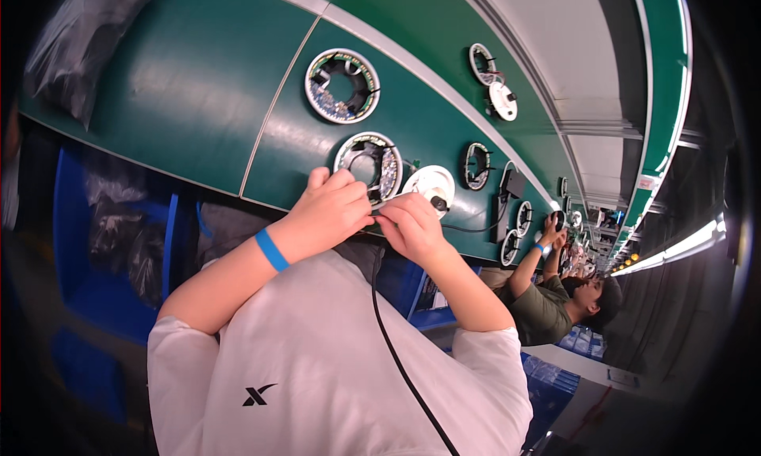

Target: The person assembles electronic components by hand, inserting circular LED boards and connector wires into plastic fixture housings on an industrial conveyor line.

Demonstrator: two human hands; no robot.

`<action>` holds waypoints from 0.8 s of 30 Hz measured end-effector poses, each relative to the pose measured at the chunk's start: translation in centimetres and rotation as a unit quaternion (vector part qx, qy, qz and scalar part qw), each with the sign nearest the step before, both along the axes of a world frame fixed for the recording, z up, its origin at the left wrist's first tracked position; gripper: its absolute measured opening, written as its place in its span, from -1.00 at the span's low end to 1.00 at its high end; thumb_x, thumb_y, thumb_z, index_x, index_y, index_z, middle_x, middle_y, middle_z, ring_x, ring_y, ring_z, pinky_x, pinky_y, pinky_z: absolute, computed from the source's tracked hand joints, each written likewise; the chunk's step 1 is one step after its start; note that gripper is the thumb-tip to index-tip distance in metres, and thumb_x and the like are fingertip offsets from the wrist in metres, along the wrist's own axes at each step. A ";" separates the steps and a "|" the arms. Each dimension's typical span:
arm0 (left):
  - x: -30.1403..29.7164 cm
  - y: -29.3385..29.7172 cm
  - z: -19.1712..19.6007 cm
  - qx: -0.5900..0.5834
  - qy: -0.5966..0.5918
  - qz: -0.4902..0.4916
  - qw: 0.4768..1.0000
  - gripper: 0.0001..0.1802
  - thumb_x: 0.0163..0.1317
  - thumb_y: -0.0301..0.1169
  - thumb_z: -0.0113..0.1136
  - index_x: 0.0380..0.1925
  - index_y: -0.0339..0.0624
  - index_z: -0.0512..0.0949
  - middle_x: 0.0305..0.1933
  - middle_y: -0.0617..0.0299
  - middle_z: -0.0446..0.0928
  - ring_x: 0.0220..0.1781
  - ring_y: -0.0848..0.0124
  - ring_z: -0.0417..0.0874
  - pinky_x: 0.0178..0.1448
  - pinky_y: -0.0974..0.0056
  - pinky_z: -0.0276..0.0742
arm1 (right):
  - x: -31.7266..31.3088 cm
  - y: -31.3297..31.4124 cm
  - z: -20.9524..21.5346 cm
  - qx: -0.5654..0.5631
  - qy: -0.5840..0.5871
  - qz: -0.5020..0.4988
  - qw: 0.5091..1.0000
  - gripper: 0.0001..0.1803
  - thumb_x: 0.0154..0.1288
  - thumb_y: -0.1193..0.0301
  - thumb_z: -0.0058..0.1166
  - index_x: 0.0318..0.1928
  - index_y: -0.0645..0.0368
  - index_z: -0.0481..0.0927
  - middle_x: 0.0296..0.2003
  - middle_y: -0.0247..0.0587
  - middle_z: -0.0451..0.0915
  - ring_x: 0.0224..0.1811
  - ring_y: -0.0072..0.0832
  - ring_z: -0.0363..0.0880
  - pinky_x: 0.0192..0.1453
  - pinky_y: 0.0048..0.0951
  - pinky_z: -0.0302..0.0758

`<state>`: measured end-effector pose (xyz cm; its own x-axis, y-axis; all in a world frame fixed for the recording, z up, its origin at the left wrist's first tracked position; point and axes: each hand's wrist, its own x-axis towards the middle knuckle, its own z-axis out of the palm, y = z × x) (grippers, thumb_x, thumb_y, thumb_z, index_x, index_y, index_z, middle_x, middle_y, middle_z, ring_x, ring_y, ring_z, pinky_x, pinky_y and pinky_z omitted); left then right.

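At the near edge of the green bench, my left hand (337,208) and my right hand (414,224) meet with fingertips pinched together. Whatever they pinch is too small to make out. Just beyond the fingers lies a round white-rimmed housing (395,166) with a ring of circuit board and black parts inside; my left fingers are against its near rim. A round white cover (432,178) with a small black part on it sits to the right, next to my right hand and partly hidden by it. A blue band circles my left wrist.
Another round housing (307,91) lies farther back, and more stand along the bench (182,67) to the right. A black box (499,222) with a cable is nearby. Clear plastic bags (83,44) lie far left. A co-worker (547,305) works at the right.
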<state>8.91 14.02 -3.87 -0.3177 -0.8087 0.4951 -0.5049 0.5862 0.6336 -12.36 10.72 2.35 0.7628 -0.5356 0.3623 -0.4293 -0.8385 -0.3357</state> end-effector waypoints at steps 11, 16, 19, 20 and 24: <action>0.2 -3.1 -0.4 -0.020 0.037 0.013 0.999 -0.82 0.11 -0.24 0.45 -0.44 0.04 0.62 -0.29 0.40 0.46 0.01 0.32 0.47 0.10 0.09 0.21 | 0.9 -2.2 1.0 0.551 -0.052 -0.250 0.795 -0.86 0.42 0.47 0.28 -0.21 0.34 0.75 -0.37 -0.42 0.72 -0.35 -0.81 0.55 -0.27 -0.69 0.49; 0.6 -3.8 -0.5 0.000 0.039 0.018 0.999 -0.70 0.06 -0.14 0.51 -0.30 0.01 0.65 -0.11 0.37 0.50 0.12 0.30 0.46 0.17 0.05 0.20 | 1.5 -3.6 1.9 0.520 0.040 -0.297 0.800 -0.84 0.39 0.44 0.29 -0.24 0.33 0.75 -0.47 -0.46 0.67 -0.42 -0.79 0.51 -0.34 -0.62 0.45; 1.7 -4.0 -1.4 0.036 0.045 0.016 0.998 -0.35 -0.05 -0.04 0.58 0.06 -0.02 0.63 0.21 0.24 0.49 0.34 0.23 0.42 0.33 -0.04 0.18 | 0.4 -4.0 1.2 0.476 0.080 -0.313 0.818 -0.81 0.38 0.41 0.29 -0.25 0.33 0.73 -0.52 -0.41 0.64 -0.47 -0.73 0.49 -0.37 -0.55 0.44; 2.1 -4.2 -1.6 0.043 0.045 0.017 0.998 -0.24 -0.05 -0.01 0.58 0.17 -0.03 0.57 0.31 0.20 0.45 0.42 0.19 0.38 0.40 -0.11 0.16 | 0.3 -4.0 1.1 0.437 0.087 -0.319 0.837 -0.82 0.38 0.42 0.28 -0.26 0.33 0.73 -0.54 -0.40 0.62 -0.49 -0.72 0.49 -0.39 -0.53 0.43; 2.7 -4.1 -1.6 0.082 0.005 -0.009 0.997 0.04 -0.04 0.06 0.58 0.42 -0.14 0.38 0.57 0.09 0.26 0.65 0.12 0.18 0.58 -0.31 0.01 | 1.1 -4.3 1.6 0.358 0.125 -0.360 0.853 -0.85 0.34 0.45 0.28 -0.30 0.32 0.73 -0.60 -0.31 0.59 -0.56 -0.64 0.49 -0.43 -0.46 0.44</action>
